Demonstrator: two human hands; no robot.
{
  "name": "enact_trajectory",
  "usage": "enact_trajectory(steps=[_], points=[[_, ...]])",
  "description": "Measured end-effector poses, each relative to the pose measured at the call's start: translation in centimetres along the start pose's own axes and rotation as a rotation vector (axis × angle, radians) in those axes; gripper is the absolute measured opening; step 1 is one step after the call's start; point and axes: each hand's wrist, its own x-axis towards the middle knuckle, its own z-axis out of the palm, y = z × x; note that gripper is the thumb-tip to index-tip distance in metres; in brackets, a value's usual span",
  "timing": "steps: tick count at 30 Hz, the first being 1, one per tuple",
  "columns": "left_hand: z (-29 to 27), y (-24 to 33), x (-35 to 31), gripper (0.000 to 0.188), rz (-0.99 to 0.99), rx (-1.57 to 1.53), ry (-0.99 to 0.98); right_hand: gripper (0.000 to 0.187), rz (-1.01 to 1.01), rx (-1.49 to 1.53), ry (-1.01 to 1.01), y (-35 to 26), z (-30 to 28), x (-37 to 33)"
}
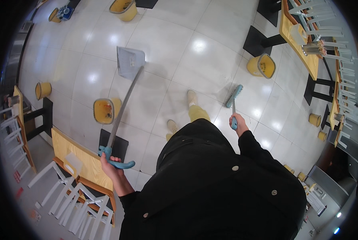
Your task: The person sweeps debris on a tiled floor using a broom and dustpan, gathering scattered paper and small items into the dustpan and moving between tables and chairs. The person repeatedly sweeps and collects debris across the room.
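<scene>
My left hand [112, 167] is closed around the blue grip of a long-handled dustpan [127, 62]. Its grey handle runs forward to a grey pan lying on the tiled floor ahead and to the left. Out to the right, my right hand [240, 125] grips the blue handle of a broom [235, 96]. The broom's blue bristled head is at the floor, right of my shoes and well apart from the dustpan. A yellow bin [104, 111] with bits of waste in it stands just left of the dustpan handle.
Another yellow bin [262, 66] stands beyond the broom, and a third bin [124, 9] sits far ahead. A wooden table [77, 154] with upturned white chairs [83, 204] is close on my left. More tables [297, 44] with chairs line the right.
</scene>
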Motion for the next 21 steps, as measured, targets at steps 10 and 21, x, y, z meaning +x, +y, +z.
enact_trajectory(steps=[10, 21], points=[[8.0, -1.1, -4.4, 0.028, -0.035, 0.087, 0.158, 0.024, 0.139, -0.262, -0.186, -2.4, 22.5, 5.5], [15.5, -1.2, -3.8, 0.027, -0.014, 0.042, 0.249, 0.038, 0.061, -0.370, -0.502, -17.0, 24.1, 9.5]])
